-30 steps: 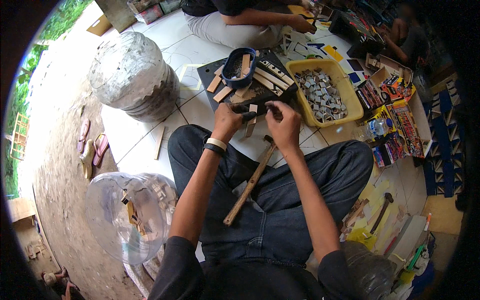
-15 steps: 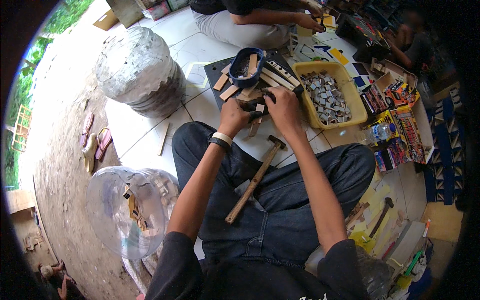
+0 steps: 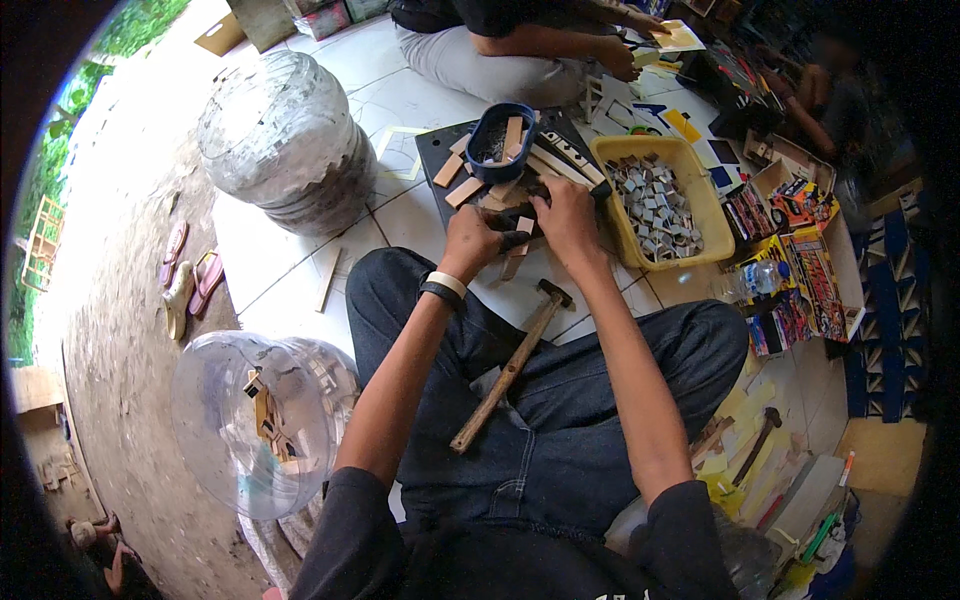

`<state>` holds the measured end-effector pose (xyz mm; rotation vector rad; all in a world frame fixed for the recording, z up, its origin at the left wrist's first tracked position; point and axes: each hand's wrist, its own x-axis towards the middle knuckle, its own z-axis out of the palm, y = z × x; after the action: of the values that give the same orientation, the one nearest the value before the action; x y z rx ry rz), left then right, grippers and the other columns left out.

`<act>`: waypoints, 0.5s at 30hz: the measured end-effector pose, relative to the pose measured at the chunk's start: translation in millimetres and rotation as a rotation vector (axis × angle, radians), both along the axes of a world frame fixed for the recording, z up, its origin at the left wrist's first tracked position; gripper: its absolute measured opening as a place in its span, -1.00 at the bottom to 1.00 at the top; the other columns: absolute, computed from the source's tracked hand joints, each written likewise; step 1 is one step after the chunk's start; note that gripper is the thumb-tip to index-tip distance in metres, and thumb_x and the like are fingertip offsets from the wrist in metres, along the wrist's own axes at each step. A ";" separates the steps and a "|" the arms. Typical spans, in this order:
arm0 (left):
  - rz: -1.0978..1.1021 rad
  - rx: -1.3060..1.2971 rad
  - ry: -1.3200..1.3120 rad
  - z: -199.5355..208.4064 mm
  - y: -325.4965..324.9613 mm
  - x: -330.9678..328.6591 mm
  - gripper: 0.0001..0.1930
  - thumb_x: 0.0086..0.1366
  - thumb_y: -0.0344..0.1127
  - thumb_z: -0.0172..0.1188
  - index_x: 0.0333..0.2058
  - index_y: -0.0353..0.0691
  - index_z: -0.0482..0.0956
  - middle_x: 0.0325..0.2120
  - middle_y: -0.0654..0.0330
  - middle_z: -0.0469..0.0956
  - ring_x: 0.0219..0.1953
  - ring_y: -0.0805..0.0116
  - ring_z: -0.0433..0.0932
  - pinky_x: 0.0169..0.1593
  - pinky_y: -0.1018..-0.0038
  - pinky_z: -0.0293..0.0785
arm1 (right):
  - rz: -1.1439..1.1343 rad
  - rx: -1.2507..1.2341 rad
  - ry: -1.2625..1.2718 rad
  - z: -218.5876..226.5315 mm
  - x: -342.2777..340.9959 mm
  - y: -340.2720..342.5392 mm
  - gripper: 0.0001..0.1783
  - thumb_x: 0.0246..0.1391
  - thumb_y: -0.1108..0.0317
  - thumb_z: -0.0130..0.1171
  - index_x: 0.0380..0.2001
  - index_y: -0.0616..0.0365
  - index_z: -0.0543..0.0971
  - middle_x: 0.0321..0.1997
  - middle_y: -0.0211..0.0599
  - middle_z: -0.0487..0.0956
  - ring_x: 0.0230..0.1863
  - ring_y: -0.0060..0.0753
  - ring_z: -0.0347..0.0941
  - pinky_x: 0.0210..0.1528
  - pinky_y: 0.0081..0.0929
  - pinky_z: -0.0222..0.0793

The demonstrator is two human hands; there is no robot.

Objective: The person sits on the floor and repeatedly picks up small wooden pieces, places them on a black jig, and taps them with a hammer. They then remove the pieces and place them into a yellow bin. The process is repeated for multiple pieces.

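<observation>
My left hand [image 3: 474, 242] and my right hand [image 3: 568, 218] work close together at the near edge of a dark board [image 3: 436, 152]. The fingers of both are bent inward and closed; what lies between them is too small and shaded to name. Beside my left thumb a short wooden strip [image 3: 524, 228] sticks up. Just beyond my hands stands a blue oval tub [image 3: 489, 172], holding dark small bits and wooden pieces. Loose flat wooden pieces [image 3: 465, 192] lie around it. A hammer [image 3: 510, 372] with a wooden handle rests across my lap.
A yellow basin [image 3: 716, 205] of small metallic pieces sits right of the board. At left are a wrapped drum [image 3: 285, 150] and a clear plastic container [image 3: 215, 430]. A water bottle [image 3: 765, 277] lies by printed boxes. Another person [image 3: 480, 60] sits opposite, handling a sheet.
My hands stay at the board with only slight finger movement. The person opposite has lifted a pale sheet. The whole view has shifted slightly.
</observation>
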<state>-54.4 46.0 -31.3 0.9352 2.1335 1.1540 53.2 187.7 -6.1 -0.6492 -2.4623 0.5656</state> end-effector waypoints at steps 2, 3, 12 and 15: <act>-0.001 0.023 -0.007 0.6 -0.7 0.9 -0.66 0.18 -0.19 0.52 -0.14 -0.28 0.80 -0.42 0.24 0.75 -0.43 0.58 0.58 -0.31 0.48 0.55 | 0.011 0.030 0.019 -4.0 -1.2 0.5 -0.82 0.10 0.50 0.31 -0.23 0.36 0.66 -0.16 0.13 0.67 -0.05 0.20 0.61 0.01 0.00 0.53; 0.000 0.025 -0.017 0.5 -0.1 1.1 -0.67 0.18 -0.20 0.52 -0.14 -0.28 0.80 -0.43 0.24 0.74 -0.44 0.59 0.58 -0.32 0.48 0.54 | 0.011 0.056 0.000 -5.8 -2.7 0.8 -0.85 0.09 0.53 0.30 -0.26 0.37 0.63 -0.18 0.12 0.67 -0.05 0.19 0.62 0.02 0.01 0.54; 0.011 0.037 -0.010 -4.3 1.3 -1.3 -0.74 0.21 -0.31 0.48 -0.21 -0.38 0.78 -0.46 0.28 0.72 -0.47 0.59 0.56 -0.38 0.47 0.53 | -0.039 -0.113 0.130 4.1 13.4 -12.5 -0.77 0.15 0.59 0.20 -0.11 0.31 0.50 -0.29 0.04 0.65 -0.17 0.18 0.63 -0.14 -0.04 0.53; 0.013 0.037 0.037 -10.4 4.5 -3.5 -0.76 0.22 -0.32 0.46 -0.24 -0.40 0.77 -0.47 0.27 0.72 -0.48 0.59 0.56 -0.38 0.46 0.53 | -0.004 -0.431 0.190 4.9 40.3 -23.2 -0.78 0.13 0.55 0.25 -0.13 0.26 0.61 -0.35 -0.14 0.67 -0.37 -0.24 0.63 -0.25 -0.25 0.51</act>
<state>-58.0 50.5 -41.6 0.9677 2.1569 1.1954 93.5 164.5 -1.2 -0.7254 -2.1747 1.1196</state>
